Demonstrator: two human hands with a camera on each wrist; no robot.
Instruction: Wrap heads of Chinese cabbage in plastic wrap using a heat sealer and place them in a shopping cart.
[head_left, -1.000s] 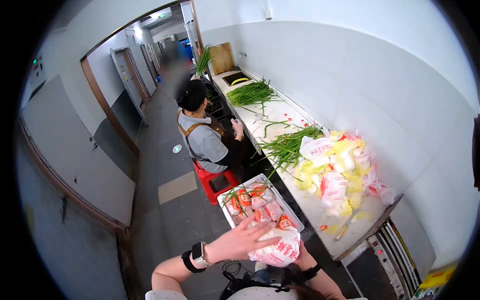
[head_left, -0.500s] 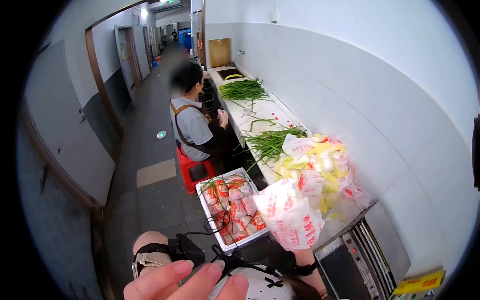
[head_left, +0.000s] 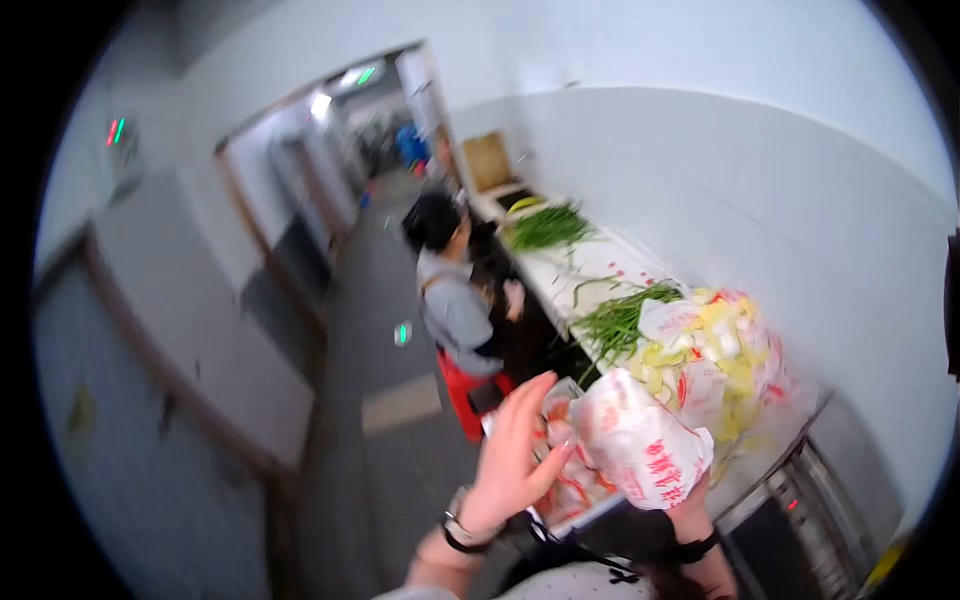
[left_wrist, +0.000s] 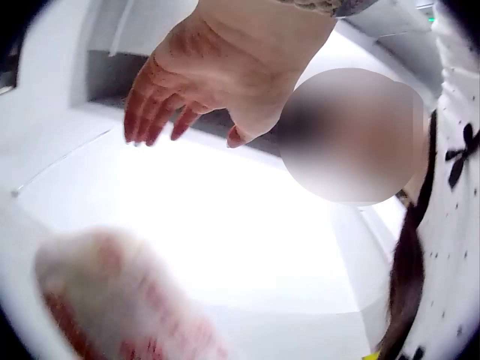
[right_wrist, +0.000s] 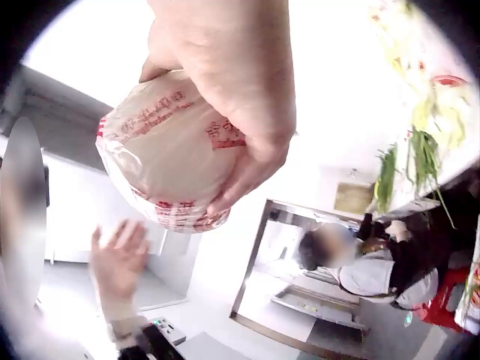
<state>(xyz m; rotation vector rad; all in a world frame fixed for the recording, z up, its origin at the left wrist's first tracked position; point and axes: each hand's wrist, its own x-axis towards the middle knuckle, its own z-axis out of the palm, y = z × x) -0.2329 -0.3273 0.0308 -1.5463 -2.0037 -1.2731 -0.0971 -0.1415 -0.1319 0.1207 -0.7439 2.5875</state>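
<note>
A white plastic-wrapped bundle with red print (head_left: pixel 645 440) is held up over the right part of the white crate (head_left: pixel 590 515). My right hand (head_left: pixel 688 498) grips it from below; in the right wrist view the fingers of that hand (right_wrist: pixel 232 82) curl round the bundle (right_wrist: pixel 169 150). My left hand (head_left: pixel 515 460) is raised to the left of the bundle, fingers extended, and holds nothing. The left wrist view shows that hand (left_wrist: pixel 214 71) apart from the bundle (left_wrist: pixel 120 300). Similar wrapped packages lie in the crate, partly hidden behind my left hand.
On the long counter (head_left: pixel 620 250) lie green stalks (head_left: pixel 625 318) and a pile of yellow-white leaves and wrappers (head_left: pixel 725 350). A person in grey (head_left: pixel 455 300) sits on a red stool (head_left: pixel 462 395) left of the counter. A machine (head_left: pixel 800 520) stands at the lower right.
My left hand has come back up from the lower edge towards the bundle, which it touched a second ago. My right hand still holds the bundle. The head view has shifted and blurred.
</note>
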